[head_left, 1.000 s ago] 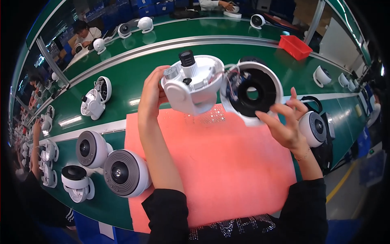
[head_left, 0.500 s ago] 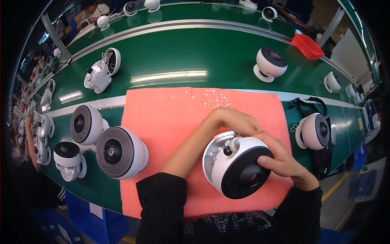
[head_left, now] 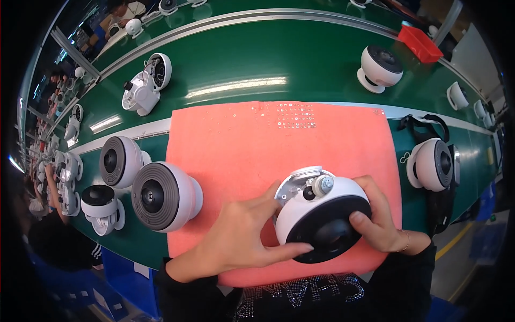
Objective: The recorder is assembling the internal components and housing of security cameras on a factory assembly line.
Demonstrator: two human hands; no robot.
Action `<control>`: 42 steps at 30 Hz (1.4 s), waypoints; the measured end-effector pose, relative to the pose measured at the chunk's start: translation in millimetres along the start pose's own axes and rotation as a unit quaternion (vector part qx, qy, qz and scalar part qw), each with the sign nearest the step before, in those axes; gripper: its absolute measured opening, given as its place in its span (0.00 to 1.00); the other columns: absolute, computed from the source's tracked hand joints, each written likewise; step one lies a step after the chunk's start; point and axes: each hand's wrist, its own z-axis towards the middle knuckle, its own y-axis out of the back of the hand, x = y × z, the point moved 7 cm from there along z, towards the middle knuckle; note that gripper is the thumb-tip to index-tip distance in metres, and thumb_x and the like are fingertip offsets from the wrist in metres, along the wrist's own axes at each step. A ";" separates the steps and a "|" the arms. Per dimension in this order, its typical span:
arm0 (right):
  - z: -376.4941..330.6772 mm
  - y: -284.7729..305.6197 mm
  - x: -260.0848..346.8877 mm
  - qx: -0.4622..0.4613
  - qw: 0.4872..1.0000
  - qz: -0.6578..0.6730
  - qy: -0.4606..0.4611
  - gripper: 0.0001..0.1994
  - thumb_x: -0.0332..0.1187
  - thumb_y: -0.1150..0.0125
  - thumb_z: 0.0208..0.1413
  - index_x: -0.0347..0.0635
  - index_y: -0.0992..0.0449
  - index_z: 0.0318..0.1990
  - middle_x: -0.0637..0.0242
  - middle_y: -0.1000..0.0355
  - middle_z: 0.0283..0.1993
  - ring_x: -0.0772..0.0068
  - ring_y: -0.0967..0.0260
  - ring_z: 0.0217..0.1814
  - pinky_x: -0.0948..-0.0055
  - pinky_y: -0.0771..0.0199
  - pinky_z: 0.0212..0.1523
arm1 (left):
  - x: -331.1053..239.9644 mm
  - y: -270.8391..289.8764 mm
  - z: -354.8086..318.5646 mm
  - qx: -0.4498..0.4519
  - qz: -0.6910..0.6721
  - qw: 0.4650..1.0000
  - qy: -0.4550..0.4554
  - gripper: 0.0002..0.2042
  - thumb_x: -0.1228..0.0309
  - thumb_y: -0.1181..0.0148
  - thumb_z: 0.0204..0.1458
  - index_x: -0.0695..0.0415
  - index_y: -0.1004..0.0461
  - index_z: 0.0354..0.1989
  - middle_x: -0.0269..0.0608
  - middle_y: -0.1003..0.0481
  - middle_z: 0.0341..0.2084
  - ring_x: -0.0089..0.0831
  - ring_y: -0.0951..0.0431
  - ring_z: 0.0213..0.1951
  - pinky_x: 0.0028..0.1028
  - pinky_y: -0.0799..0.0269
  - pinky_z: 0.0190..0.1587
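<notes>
A white ball-shaped device [head_left: 326, 214] with a black domed front tilts over the pink mat, its kind not clear to me. My left hand [head_left: 236, 231] grips its left side, thumb on the lower rim of the black front and fingers partly hidden behind the shell. From the right, my right hand [head_left: 378, 220] holds the shell with its thumb on the black face. At the device's top an open white bracket [head_left: 300, 180] shows a round pale part [head_left: 323, 184] and a small black part beside it.
Small screws [head_left: 296, 115] lie in rows on the pink mat's [head_left: 230, 155] far edge. Similar devices [head_left: 161, 196] stand left, another [head_left: 432, 165] right beside a black strap [head_left: 424, 123]. Farther back are an opened unit [head_left: 147, 88], an upright one [head_left: 380, 70] and a red bin [head_left: 420, 44].
My left hand has come from behind the device's top to its left side, thumb now on the front. The top opening shows more. My view has shifted slightly.
</notes>
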 end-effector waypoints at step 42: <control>16.9 -72.3 64.2 0.227 0.864 -0.295 0.338 0.19 0.37 0.37 0.42 0.40 0.27 0.43 0.60 0.34 0.46 0.63 0.37 0.40 0.62 0.38 0.42 | 6.9 26.8 -29.0 0.142 0.286 0.943 0.092 0.28 0.43 0.41 0.38 0.61 0.31 0.11 0.43 0.36 0.04 0.40 0.31 0.09 0.32 0.38 0.13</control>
